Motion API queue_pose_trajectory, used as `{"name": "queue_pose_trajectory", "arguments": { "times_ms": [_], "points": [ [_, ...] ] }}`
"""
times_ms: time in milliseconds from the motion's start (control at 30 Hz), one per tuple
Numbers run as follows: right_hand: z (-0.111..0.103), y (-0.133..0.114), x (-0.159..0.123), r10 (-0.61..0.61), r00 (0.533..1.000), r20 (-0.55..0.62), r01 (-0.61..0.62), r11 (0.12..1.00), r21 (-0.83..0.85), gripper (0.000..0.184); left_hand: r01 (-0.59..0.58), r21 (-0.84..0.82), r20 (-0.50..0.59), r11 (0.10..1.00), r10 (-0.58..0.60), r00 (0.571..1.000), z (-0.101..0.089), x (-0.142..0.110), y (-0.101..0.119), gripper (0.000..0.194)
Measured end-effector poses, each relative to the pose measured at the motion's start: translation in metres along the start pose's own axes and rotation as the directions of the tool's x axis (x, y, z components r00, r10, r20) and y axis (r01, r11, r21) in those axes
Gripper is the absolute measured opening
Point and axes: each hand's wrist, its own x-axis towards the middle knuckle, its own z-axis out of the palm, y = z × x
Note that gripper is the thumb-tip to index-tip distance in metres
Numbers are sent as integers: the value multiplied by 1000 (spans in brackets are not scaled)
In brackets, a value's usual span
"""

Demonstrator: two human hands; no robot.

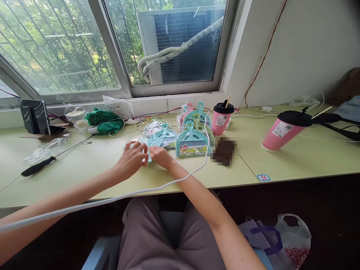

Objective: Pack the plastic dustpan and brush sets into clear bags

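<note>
Close together over the table, both my hands are on a light-blue dustpan (155, 142), largely covered by the fingers. My left hand (131, 158) curls its fingers around the left side. My right hand (161, 155) pinches the right edge with thumb and fingers. Clear wrap shows just behind the left fingers. Just beyond my hands lies a wrapped small dustpan-and-brush set (166, 135). To the right stands another packaged set (192, 144) with a printed label, and behind it more sets (200, 114) in teal, green and pink.
A white cable (165, 184) crosses in front of both forearms. Two pink cups (219, 122) with black lids stand to the right, the nearer one (282, 134) leaning. At left are a black-handled tool (39, 166), a green bag (105, 122) and a propped-up tablet (33, 116).
</note>
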Motion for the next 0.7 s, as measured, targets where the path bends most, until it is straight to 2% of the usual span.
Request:
{"name": "queue_pose_trajectory", "arguments": {
  "times_ms": [133, 200, 267, 333, 400, 433, 467, 500, 533, 567, 600, 633, 667, 700],
  "points": [
    [0, 0, 1, 30, 1000, -9, -30, 999, 38, 36, 108, -227, 156, 968, -73, 985, 6, 1, -28, 20],
    [1, 2, 1, 89, 995, -34, -84, 989, 120, 33, 110, -315, 160, 943, -62, 985, 10, 0, -33, 23],
    [0, 7, 0, 206, 973, -102, -173, 949, 262, 30, 59, -370, 29, 927, -52, 998, 9, -2, -30, 38],
    [-1, 14, -2, 362, 910, -201, -240, 856, 458, 29, -7, -383, -177, 924, -66, 982, 3, -5, -22, 67],
    [-1, 23, -3, 545, 797, -258, -260, 696, 669, 25, 0, -376, -386, 927, -157, 909, -4, -7, -18, 85],
    [0, 27, -3, 643, 728, -239, -265, 585, 766, 19, 43, -382, -486, 923, -240, 840, -7, -7, -21, 88],
    [1, 31, -3, 743, 644, -183, -276, 448, 850, 10, 101, -400, -583, 911, -338, 739, -8, -8, -27, 89],
    [3, 34, -2, 823, 560, -93, -273, 290, 917, 4, 160, -435, -659, 886, -435, 614, -8, -9, -35, 90],
    [5, 35, -1, 869, 495, 10, -234, 123, 965, 8, 206, -484, -709, 850, -519, 478, -6, -10, -46, 91],
    [7, 36, 0, 882, 459, 110, -165, -38, 986, 14, 230, -546, -727, 805, -593, 346, -2, -11, -58, 93],
    [9, 36, 1, 869, 455, 194, -81, -176, 981, 19, 229, -621, -696, 750, -661, 280, 3, -12, -70, 95],
    [10, 35, 1, 846, 469, 255, -5, -286, 958, 24, 199, -710, -627, 676, -735, 257, 11, -12, -80, 97],
    [12, 33, 1, 821, 488, 297, 54, -368, 928, 27, 152, -822, -481, 548, -813, 327, 19, -11, -87, 92],
    [13, 31, 1, 800, 502, 327, 89, -424, 901, 29, 111, -926, -273, 361, -844, 462, 29, -9, -91, 84]
  ]
}}
